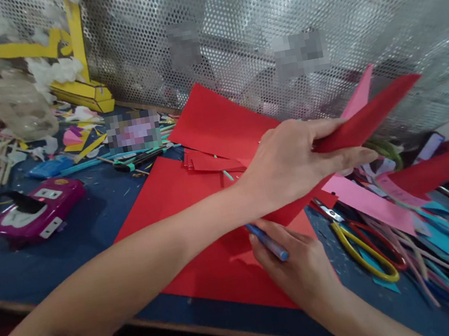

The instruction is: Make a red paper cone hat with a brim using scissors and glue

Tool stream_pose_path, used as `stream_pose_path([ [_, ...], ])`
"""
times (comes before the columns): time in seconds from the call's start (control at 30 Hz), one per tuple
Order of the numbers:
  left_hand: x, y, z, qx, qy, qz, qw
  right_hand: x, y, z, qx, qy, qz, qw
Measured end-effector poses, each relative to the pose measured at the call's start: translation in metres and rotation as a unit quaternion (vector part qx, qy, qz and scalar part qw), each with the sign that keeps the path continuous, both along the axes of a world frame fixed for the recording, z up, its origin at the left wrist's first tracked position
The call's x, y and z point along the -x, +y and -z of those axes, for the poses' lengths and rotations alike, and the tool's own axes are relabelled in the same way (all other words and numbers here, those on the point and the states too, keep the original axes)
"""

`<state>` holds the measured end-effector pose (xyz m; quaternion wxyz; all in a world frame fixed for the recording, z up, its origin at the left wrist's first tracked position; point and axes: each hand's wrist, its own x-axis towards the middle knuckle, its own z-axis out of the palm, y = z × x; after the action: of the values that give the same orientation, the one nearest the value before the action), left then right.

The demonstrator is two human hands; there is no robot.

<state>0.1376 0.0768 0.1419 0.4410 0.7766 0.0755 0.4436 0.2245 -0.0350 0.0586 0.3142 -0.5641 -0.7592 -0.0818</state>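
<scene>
Crossed hands over table (pixel 68 242).
Our left grip (pixel 293 164) clamps red paper (pixel 371 113) up, seemingly clear of the red sheet (pixel 180 210); right grip (pixel 301 270) pinches blue pen (pixel 268 243).

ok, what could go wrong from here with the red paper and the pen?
1. The left hand crosses over the right hand, partly hiding the blue pen; a mark on the red sheet could stray.
2. The red paper piece is lifted and gripped at one end only, so it may bend or crease.
3. The scissors lie close beside the right hand and could snag it.
</scene>
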Motion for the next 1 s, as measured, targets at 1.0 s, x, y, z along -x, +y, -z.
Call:
stream_pose_path([
  [1.0, -0.0019, 0.0002, 0.0007, -0.003, 0.004, -0.006, 1.000, -0.0039, 0.0023, 0.0071, 0.010, -0.017, -0.041, 0.999],
])
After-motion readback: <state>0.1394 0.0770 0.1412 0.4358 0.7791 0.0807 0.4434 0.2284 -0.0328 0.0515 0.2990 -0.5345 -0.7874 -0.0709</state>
